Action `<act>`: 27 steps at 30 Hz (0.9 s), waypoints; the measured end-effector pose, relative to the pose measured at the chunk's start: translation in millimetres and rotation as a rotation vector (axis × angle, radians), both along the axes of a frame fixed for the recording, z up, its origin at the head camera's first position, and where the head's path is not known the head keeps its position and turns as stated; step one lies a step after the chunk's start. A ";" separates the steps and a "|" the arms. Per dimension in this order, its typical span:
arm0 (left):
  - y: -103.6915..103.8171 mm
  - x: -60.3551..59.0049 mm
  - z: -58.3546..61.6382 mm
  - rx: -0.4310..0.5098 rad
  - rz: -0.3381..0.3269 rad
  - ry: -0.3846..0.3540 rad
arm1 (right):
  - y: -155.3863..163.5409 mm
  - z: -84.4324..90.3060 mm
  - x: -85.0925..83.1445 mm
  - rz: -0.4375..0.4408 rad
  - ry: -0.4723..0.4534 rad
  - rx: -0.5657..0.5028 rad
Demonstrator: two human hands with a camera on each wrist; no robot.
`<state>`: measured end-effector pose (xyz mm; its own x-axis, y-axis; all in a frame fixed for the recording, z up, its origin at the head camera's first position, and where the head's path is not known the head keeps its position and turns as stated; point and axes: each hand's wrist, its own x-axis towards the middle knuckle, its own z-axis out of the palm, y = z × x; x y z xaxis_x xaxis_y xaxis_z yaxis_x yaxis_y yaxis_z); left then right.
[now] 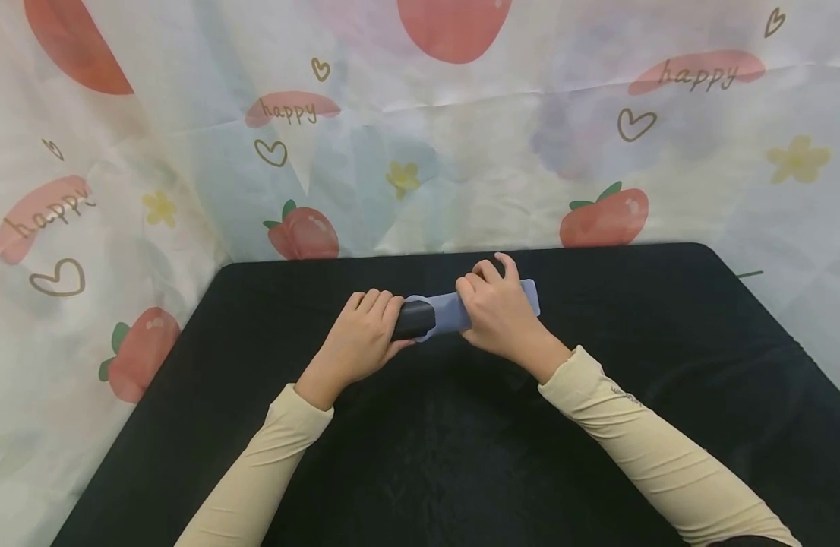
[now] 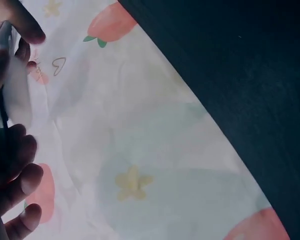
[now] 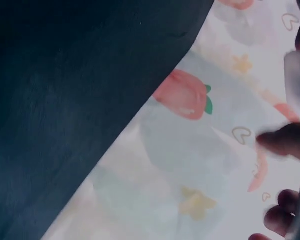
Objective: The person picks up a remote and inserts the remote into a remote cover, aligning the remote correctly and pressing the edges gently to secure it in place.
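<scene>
A knife with a black handle [image 1: 413, 320] and a pale blue sheath [image 1: 484, 304] is held level over the far middle of a black mat [image 1: 461, 456]. The handle is gripped by the curled fingers of the left hand [image 1: 363, 340]. The sheath is wrapped by the bent fingers of the right hand [image 1: 498, 313]. A strawberry-printed cloth [image 1: 187, 152] is spread behind and around the mat.

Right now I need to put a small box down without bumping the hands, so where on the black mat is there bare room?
The black mat lies bare right of the right hand, left of the left hand, and between the sleeves toward the near edge. It is crowded only at the far middle, where both hands grip the pale blue sheath and its dark handle.
</scene>
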<state>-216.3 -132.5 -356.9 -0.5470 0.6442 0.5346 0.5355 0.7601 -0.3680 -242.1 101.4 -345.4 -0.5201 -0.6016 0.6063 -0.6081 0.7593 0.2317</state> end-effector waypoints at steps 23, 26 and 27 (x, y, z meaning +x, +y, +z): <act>-7.2 10.2 -3.7 0.066 -0.168 -0.125 | 34.8 -1.1 3.6 0.137 -0.090 0.080; -5.4 10.7 -4.0 0.068 -0.174 -0.142 | 32.6 -1.7 4.7 0.129 -0.089 0.086; -4.8 10.8 -3.9 0.070 -0.174 -0.145 | 32.0 -1.9 5.2 0.126 -0.089 0.088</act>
<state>-205.5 -137.3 -360.8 -0.5051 0.6998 0.5050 0.7043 0.6725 -0.2275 -237.0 133.4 -347.3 -0.4867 -0.7141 0.5033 -0.7182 0.6550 0.2348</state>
